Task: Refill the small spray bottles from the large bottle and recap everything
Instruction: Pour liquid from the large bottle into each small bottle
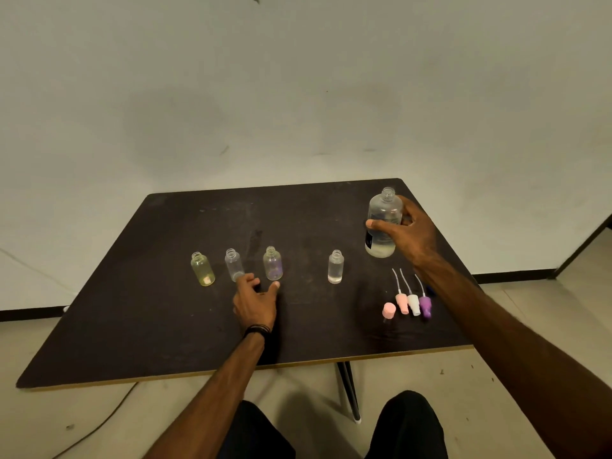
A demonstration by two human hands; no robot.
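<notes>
Right hand (410,231) wraps fingers and thumb round the uncapped large clear plastic bottle (383,223), upright on the dark tabletop (165,309). Left of the grip stand four open small clear bottles (335,267); the left hand (255,299) rests loose-fingered between two, holding nothing. Risk: narrow necks, pouring unsteadied could spill or topple one; pastel spray caps (408,303) lie just nearer.

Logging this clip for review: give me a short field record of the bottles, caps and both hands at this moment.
small bottles: four, upright in a row, all uncapped
large bottle: upright, uncapped, far right of the table
right hand: grips the large bottle
left hand: open, fingertips at the second small bottle's base
spray caps: three with tubes, lying side by side
pink cap: beside them
stage: pouring apparently not begun
</notes>
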